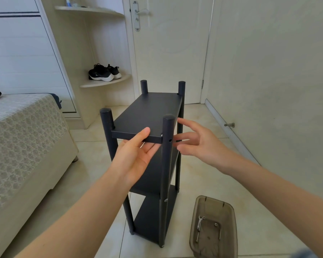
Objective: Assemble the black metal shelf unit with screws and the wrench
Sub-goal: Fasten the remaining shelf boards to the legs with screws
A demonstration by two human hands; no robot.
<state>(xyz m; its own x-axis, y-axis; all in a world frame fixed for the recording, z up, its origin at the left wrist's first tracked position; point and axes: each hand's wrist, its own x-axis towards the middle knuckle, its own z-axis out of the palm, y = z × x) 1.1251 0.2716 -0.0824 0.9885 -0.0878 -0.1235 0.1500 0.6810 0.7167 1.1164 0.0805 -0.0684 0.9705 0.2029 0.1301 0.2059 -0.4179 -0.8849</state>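
The black metal shelf unit (pixel 147 112) stands upright on the tiled floor, with three shelves and four round posts. My left hand (pixel 136 155) holds the front edge of the top shelf, thumb on top and fingers underneath. My right hand (pixel 196 144) hovers with spread fingers just right of the front right post (pixel 166 164), beside a small hole in it. A silver screw head (pixel 165 200) shows lower on that post. The wrench (pixel 199 223) lies in a brown plastic tray (pixel 231 216) on the floor at the lower right, with a few screws beside it.
A bed (pixel 22 138) with a patterned cover fills the left. Behind the unit stand a corner shelf with black sneakers (pixel 104 72) and a white door (pixel 172 49). A wall with a door stop (pixel 230 124) runs along the right.
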